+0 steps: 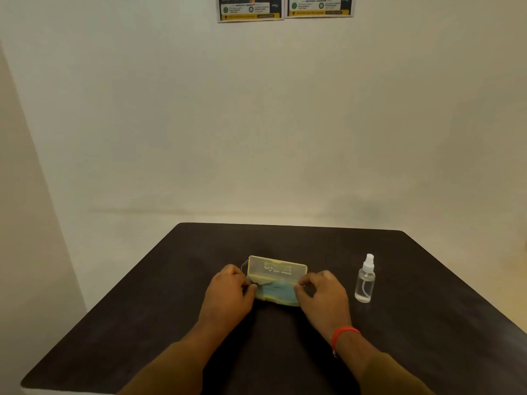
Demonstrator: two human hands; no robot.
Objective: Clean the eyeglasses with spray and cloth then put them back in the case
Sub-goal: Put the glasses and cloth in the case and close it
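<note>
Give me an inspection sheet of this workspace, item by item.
Surface: dark table, matte top.
Job's things: case open, lid upright; blue cloth in its base; spray bottle upright to the right, apart from the case; eyeglasses not clearly seen.
Clutter: nothing seen.
Grippers: left hand grips the case's left end; right hand has its fingers curled at the right end, on case or cloth unclear; red wristband on the right wrist.
Cables: nothing seen.
Surroundings: pale wall; two posters at the top edge.
</note>
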